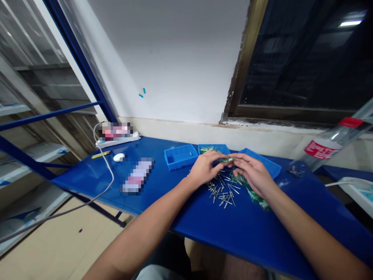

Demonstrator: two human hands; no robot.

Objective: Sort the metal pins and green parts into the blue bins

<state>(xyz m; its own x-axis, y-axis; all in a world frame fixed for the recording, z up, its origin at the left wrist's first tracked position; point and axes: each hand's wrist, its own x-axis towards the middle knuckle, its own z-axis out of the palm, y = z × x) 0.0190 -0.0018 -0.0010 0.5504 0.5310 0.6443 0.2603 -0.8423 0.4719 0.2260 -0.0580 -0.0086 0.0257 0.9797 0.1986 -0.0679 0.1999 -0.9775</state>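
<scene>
Above the surface (253,237), both hands (205,167) (253,174) pinch a green packet (226,160); a slack grip could drop it among metal pins (226,200)

Workshop-like corner with blue bench (163,182), plastic bins (182,165), metal pins (216,193).

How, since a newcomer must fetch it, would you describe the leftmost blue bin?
On the blue table, three bins stand by the wall. Yours, the leftmost bin, shows one tiny shiny piece inside; the middle bin holds green plastic.
</scene>
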